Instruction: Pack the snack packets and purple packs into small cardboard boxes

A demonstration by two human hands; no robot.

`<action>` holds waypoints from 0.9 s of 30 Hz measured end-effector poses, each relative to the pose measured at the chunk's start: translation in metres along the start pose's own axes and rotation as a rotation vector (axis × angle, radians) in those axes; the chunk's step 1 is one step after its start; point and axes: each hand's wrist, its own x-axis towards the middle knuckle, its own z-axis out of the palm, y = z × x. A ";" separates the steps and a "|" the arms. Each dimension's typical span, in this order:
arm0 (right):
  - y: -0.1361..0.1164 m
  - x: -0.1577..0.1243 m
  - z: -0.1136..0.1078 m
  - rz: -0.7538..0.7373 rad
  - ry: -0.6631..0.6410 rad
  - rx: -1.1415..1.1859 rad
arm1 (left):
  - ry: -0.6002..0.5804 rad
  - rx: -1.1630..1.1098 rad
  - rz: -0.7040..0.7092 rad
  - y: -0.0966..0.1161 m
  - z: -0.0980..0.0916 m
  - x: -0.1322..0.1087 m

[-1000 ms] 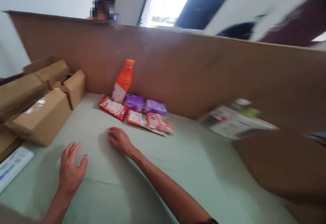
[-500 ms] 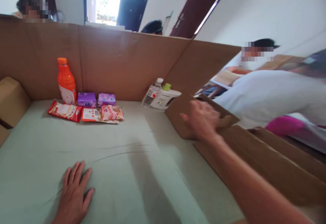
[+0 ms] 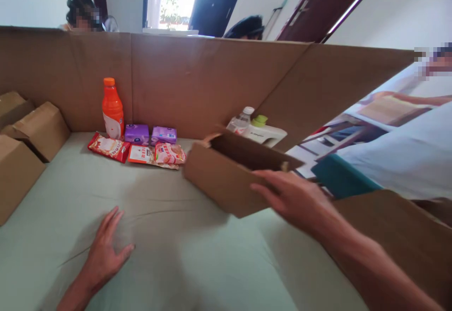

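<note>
My right hand (image 3: 294, 198) grips the near corner of an open brown cardboard box (image 3: 221, 181) and holds it tilted just above the pale green table cover (image 3: 183, 249). My left hand (image 3: 106, 252) lies flat on the cover at the lower left, fingers spread, holding nothing. Behind, against the cardboard wall (image 3: 197, 85), stand an orange drink bottle (image 3: 112, 108), two purple packs (image 3: 149, 134) and several red and pink snack packets (image 3: 136, 151).
Brown cartons (image 3: 24, 141) are stacked at the left edge. A clear water bottle (image 3: 240, 121) and a white jug with a green cap (image 3: 263, 132) lean behind the held box. Other people sit beyond the wall, one at the right in a pale top (image 3: 406, 151).
My right hand has pulled the cardboard box from the right edge toward the table's middle. The left hand stays flat on the cover. The view has shifted slightly left.
</note>
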 end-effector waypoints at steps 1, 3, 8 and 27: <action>-0.034 0.000 -0.004 -0.121 0.002 0.082 | 0.006 -0.065 -0.017 0.004 -0.008 0.003; -0.099 0.004 -0.012 -0.315 -0.047 0.246 | 0.015 -0.190 -0.020 0.011 -0.026 0.008; -0.190 0.017 -0.025 -0.493 -0.314 0.517 | -0.059 -0.470 -0.002 0.017 -0.074 0.000; -0.159 -0.031 0.068 0.512 -0.271 0.955 | -0.107 -0.385 -0.075 -0.009 -0.074 0.008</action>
